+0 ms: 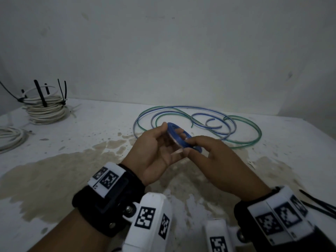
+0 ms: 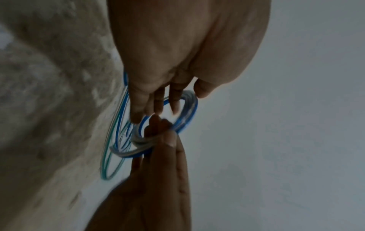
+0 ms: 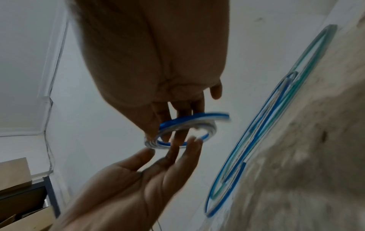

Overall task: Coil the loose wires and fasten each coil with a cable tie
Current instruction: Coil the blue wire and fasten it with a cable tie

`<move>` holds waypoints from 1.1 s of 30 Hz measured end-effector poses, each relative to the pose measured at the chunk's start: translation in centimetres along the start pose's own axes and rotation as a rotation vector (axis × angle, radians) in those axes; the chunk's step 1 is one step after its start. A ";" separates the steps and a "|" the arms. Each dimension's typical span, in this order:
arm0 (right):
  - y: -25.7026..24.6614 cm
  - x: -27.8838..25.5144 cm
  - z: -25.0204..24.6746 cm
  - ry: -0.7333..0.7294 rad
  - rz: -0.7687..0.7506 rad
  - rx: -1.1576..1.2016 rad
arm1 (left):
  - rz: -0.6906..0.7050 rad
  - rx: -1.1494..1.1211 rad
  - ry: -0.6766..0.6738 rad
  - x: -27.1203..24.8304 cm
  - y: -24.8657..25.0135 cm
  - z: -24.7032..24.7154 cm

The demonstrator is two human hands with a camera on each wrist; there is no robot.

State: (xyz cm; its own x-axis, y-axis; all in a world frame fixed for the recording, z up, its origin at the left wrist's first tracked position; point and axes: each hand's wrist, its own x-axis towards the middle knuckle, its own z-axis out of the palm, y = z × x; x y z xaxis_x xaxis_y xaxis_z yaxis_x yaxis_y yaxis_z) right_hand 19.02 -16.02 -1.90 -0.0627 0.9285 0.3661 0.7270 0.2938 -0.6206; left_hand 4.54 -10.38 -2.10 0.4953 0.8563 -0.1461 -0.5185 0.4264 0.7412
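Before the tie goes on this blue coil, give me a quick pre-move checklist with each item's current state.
1. Blue coil held by both hands: ok, left hand and right hand grip it.
2. Turns bunched together: ok, per the left wrist view.
3. Wire fully wound: not ok, loose blue and green loops lie on the table.
4. Cable tie in hand: not ok; black ties lie at right.
5. Coil's tail end tucked: cannot tell.

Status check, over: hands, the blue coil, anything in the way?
Left hand and right hand both hold blue coil above table. No tie on it yet. Loose wire trails behind; nothing blocking.
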 end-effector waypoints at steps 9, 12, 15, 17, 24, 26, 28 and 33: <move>2.7 -0.1 -2.7 -0.269 0.371 0.960 | 0.584 0.865 0.080 -0.5 -0.5 0.6; 2.9 -0.2 -2.8 -0.402 0.418 1.016 | 0.473 0.977 -0.120 -0.9 -1.2 0.8; 2.5 -0.2 -2.7 -0.376 0.434 1.041 | 0.437 1.045 -0.088 -0.8 -1.8 0.7; 2.3 -0.1 -2.3 -0.272 0.433 0.999 | 0.435 0.960 -0.029 -0.6 -2.2 0.6; 0.6 -0.2 -1.9 0.024 0.115 0.005 | 0.305 0.529 0.187 0.3 -3.2 1.4; 0.4 -0.5 -2.1 0.059 0.082 -0.127 | 0.228 0.408 0.156 0.2 -3.3 1.9; 0.4 -1.0 -2.7 0.086 0.037 -0.151 | 0.110 0.278 0.051 0.0 -3.3 2.5; 1.6 -2.1 -6.5 0.026 0.165 0.011 | -0.242 0.091 -0.280 -0.1 -2.1 4.2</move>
State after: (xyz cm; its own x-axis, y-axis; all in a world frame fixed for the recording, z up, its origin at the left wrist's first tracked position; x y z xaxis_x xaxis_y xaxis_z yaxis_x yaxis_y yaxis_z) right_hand 24.75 -18.96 0.91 0.0742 0.9582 0.2764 0.7187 0.1408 -0.6809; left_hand 8.46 -12.61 -0.88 0.7739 0.6157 -0.1482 -0.3057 0.5682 0.7640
